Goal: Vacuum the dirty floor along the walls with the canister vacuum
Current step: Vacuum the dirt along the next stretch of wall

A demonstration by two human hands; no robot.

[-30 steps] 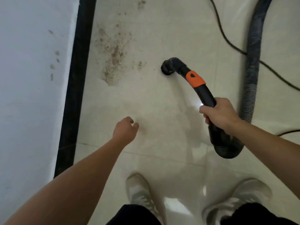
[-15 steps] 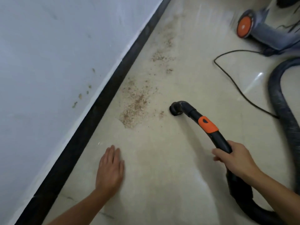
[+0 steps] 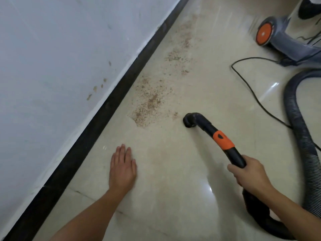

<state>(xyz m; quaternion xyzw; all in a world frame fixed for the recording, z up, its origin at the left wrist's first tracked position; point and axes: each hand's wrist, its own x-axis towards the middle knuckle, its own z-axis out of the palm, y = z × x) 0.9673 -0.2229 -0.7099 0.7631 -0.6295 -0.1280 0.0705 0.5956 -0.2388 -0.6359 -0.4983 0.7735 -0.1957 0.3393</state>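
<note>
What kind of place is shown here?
Likely an indoor room, home or office unclear: glossy cream tiled floor, white painted wall with black skirting board, and a grey canister vacuum with an orange wheel.

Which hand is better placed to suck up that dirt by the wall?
Right: the right hand grips the vacuum wand, its nozzle near the dirt patch; the left hand is flat, holding nothing.

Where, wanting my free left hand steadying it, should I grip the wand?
Probably the orange collar, left fingers wrapping over from the left: it is the bare straight stretch ahead of the right hand, and the nozzle beyond curves down to the floor.
</note>
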